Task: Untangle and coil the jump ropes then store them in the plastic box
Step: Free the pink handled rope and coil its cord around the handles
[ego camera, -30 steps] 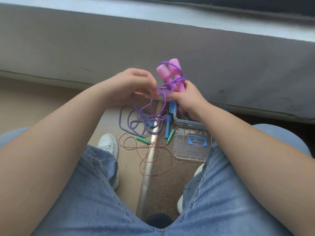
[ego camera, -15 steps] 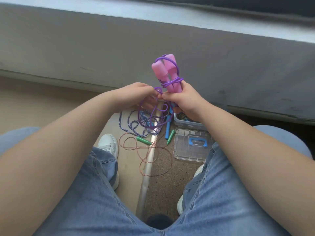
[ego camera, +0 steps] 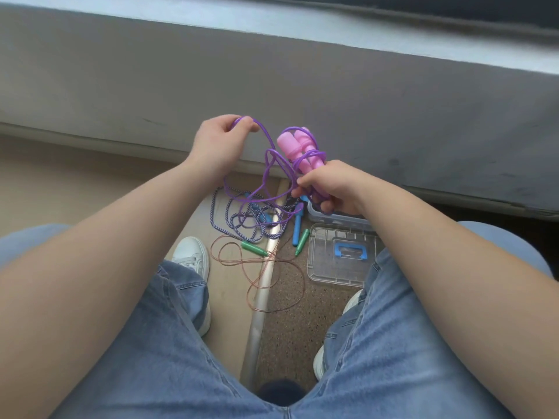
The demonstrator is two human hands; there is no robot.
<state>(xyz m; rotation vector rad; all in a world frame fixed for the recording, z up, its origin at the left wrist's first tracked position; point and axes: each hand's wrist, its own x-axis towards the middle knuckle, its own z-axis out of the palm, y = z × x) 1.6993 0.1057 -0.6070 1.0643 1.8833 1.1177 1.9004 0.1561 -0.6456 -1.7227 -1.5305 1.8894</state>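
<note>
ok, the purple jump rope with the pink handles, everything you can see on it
The purple jump rope is a thin, glossy, plastic-looking cord with two pink handles held side by side, a few turns of cord wound round them. The right hand grips the handles' lower ends; the left hand pinches a loop and holds it up. Loose loops hang between the hands, above the floor.

Left hand [ego camera: 222, 143] now higher, purple rope [ego camera: 266, 140] drawn out.

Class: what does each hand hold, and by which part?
The right hand grips the pink handles at their lower ends; the left hand pinches a loop of the purple rope.
</note>
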